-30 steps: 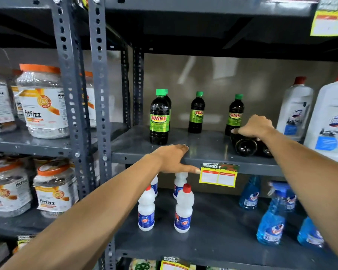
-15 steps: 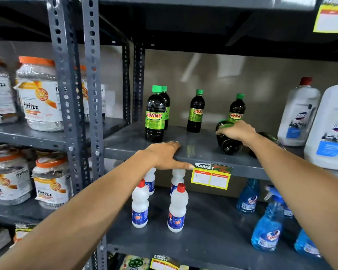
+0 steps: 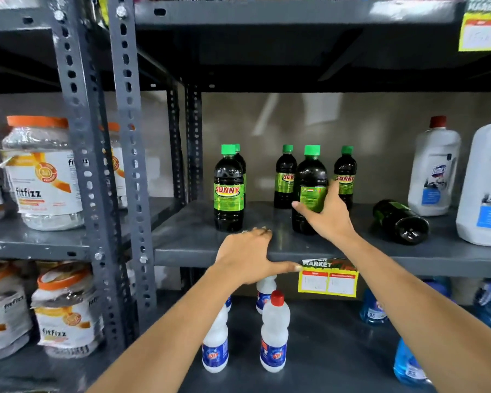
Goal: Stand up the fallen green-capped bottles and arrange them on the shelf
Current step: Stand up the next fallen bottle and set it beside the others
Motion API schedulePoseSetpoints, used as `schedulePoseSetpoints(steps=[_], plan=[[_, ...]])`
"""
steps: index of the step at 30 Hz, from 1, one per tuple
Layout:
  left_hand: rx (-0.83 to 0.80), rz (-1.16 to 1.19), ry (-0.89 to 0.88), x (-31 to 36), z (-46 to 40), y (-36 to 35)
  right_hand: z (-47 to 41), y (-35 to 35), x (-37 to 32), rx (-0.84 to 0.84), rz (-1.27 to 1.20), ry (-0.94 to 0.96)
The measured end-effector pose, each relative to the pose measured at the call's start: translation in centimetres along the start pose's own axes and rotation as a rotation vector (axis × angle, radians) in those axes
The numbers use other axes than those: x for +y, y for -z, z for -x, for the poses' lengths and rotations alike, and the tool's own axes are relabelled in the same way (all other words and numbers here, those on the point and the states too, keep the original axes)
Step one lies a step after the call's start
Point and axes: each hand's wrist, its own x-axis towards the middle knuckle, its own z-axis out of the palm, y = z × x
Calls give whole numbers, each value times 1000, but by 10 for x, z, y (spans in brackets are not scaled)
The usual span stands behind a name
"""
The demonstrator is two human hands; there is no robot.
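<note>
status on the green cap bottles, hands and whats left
Right hand setting one bottle upright, grip loosening. Left hand flat on shelf edge. One fallen bottle left, path clear.

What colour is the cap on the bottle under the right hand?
Green cap, seen in the head view.

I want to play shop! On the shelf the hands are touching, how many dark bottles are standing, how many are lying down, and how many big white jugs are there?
Standing dark bottles: 5
Lying dark bottle: 1
White jugs: 2
Total: 8
</note>
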Motion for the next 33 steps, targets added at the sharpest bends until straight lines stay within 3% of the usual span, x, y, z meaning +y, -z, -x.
schedulePoseSetpoints(steps=[9, 13, 33], plan=[[84, -30, 12, 1, 3, -6, -10, -5, 14, -175, -193, -150], [82, -40, 7, 0, 1, -7, -11, -6, 16, -157, -147, -115], [145, -63, 16, 0, 1, -9, -7, -4, 7, -201, -367, -104]])
